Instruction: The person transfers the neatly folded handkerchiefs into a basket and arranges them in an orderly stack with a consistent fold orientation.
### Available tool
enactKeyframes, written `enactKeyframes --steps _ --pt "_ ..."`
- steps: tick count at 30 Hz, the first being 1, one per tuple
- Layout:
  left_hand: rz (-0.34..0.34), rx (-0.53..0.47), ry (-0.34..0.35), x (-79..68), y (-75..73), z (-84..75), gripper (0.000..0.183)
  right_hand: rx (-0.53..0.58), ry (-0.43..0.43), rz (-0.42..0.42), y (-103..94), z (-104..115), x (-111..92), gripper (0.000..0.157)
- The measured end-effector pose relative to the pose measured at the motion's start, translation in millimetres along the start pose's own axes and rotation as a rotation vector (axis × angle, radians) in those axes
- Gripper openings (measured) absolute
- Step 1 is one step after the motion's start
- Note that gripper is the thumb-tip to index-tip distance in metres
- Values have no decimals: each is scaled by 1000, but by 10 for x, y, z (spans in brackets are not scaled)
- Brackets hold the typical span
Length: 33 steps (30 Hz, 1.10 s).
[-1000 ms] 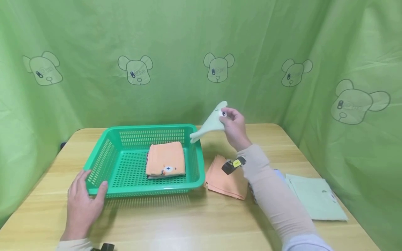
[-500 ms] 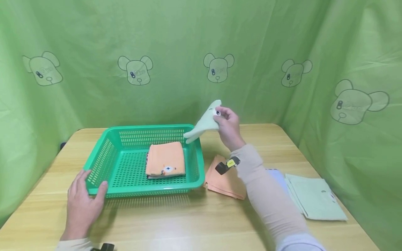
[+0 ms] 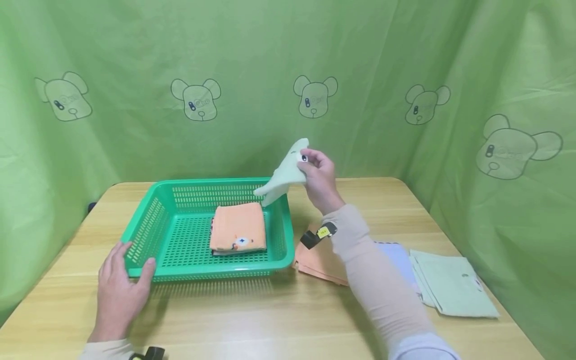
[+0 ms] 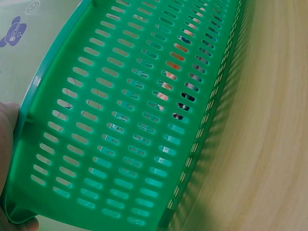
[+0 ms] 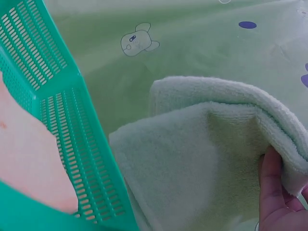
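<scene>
My right hand point(image 3: 322, 183) pinches a folded pale green towel point(image 3: 284, 172) between thumb and fingers. The towel hangs over the right rim of a green plastic basket point(image 3: 211, 271), its lower end inside the rim. In the right wrist view the soft folds of the towel point(image 5: 168, 159) show, with the thumb point(image 5: 272, 180) pressed against them. My left hand point(image 3: 119, 292) grips the basket's near left corner, thumb on the front and fingers over the left rim. Inside the basket, toward the right, lies a folded orange towel point(image 3: 238, 225) on top of other folded cloth.
On the table point(image 3: 216, 325), right of the basket, lies another orange towel point(image 3: 319, 262), partly under my right forearm. Farther right are a bluish-white cloth point(image 3: 398, 260) and a folded pale green towel point(image 3: 459, 287). A green curtain point(image 3: 252, 125) hangs behind the table.
My right hand has moved left and slightly up, bringing the green towel from beside the basket over its right rim. The left hand stays on the corner.
</scene>
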State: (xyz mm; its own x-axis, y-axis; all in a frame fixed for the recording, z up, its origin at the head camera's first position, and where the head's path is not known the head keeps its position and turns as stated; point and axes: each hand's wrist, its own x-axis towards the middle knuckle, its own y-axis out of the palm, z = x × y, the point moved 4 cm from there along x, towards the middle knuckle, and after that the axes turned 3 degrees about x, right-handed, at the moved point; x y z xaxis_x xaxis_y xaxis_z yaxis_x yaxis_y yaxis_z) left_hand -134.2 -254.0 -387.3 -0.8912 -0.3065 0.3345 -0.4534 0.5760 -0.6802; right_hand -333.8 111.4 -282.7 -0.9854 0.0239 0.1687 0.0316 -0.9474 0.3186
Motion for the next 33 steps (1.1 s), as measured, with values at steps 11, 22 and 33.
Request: enactKeyframes --steps 11,22,33 --pt "8 6 -2 0 -12 -23 66 94 6 21 145 18 -32 32" --pt "19 11 -8 -3 -3 -9 67 157 27 31 269 -3 -65 28" --pt "24 16 -13 -5 -3 -3 68 168 34 35 393 -56 -102 27"
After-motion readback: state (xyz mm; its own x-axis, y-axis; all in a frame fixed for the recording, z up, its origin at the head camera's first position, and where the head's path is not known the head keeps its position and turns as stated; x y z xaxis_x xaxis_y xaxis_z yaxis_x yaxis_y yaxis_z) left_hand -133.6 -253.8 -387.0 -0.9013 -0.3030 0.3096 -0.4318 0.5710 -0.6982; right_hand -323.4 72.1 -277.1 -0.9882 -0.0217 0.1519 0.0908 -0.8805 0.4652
